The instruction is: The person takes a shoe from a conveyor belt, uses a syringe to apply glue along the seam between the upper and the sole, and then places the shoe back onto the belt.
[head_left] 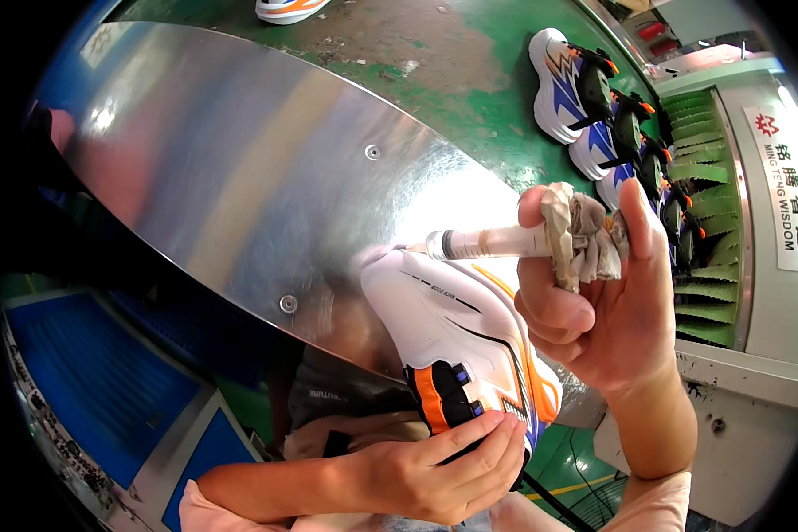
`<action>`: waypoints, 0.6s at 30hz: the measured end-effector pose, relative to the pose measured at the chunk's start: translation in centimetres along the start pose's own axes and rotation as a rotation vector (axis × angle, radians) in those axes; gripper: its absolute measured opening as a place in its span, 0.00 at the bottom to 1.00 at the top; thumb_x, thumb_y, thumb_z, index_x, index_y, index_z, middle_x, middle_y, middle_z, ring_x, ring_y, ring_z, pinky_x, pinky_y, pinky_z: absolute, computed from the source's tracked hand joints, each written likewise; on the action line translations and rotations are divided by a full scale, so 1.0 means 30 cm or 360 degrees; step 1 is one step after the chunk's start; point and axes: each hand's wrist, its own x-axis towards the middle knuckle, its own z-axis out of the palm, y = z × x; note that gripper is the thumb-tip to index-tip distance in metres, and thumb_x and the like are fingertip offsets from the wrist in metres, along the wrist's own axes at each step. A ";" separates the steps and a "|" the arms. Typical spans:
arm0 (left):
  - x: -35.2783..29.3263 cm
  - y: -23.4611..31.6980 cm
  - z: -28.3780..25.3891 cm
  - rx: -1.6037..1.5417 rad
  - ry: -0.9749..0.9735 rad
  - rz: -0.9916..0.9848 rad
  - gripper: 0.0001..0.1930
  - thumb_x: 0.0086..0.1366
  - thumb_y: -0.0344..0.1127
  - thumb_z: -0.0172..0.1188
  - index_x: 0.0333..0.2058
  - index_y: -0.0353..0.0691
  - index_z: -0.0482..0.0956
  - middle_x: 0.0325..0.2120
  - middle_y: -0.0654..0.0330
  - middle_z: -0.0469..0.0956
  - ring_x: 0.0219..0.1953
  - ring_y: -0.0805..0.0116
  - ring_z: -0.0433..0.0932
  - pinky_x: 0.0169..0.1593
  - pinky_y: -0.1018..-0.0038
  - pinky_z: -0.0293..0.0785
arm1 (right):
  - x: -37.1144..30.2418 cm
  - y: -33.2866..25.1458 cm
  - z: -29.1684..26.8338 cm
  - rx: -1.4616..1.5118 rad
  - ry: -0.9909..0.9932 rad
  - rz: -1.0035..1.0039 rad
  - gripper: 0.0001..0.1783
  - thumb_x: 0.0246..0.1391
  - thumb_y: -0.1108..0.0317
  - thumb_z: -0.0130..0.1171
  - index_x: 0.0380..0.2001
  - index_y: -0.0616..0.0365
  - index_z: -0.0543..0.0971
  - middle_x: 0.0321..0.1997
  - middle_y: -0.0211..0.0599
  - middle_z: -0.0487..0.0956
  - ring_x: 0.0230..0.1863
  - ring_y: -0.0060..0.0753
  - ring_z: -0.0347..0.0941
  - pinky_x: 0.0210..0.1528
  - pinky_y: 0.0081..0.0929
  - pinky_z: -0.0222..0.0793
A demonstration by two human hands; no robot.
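My right hand is closed round a clear plastic syringe, with a dirty crumpled cloth bunched about its rear end. The syringe lies nearly level, its thin tip pointing left at the toe edge of a white shoe. Whether the tip touches the shoe, I cannot tell. That shoe has orange, black and blue parts and is tilted, toe away from me, partly over the metal table's edge. My left hand grips it near the heel and collar; the fingers hide part of its side.
A shiny metal tabletop with screws spreads to the left. Beyond it lies a worn green surface with a row of similar shoes. At right stands a pale machine with a green strip curtain. Blue panels lie lower left.
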 end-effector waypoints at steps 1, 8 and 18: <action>-0.009 0.005 0.008 -0.0022 0.0007 -0.0006 0.10 0.61 0.35 0.52 0.39 0.42 0.77 0.42 0.60 0.78 0.47 0.66 0.76 0.56 0.68 0.69 | 0.005 -0.012 0.013 -0.0034 0.0043 0.0022 0.35 0.62 0.35 0.25 0.45 0.55 0.67 0.11 0.27 0.57 0.11 0.18 0.46 0.10 0.16 0.42; 0.004 -0.007 -0.011 0.0019 0.0006 0.0013 0.09 0.60 0.35 0.52 0.38 0.43 0.77 0.41 0.61 0.78 0.46 0.67 0.76 0.56 0.69 0.70 | -0.003 -0.049 0.060 -0.0339 0.0046 0.0064 0.39 0.60 0.32 0.29 0.45 0.61 0.65 0.11 0.26 0.58 0.10 0.15 0.45 0.10 0.15 0.40; -0.020 0.021 0.003 -0.0044 0.0012 -0.0094 0.08 0.58 0.30 0.54 0.36 0.45 0.79 0.40 0.63 0.79 0.45 0.70 0.76 0.53 0.72 0.71 | -0.189 0.066 -0.072 -0.0155 -0.0048 -0.0322 0.42 0.55 0.31 0.42 0.48 0.66 0.64 0.22 0.29 0.65 0.16 0.14 0.53 0.16 0.15 0.46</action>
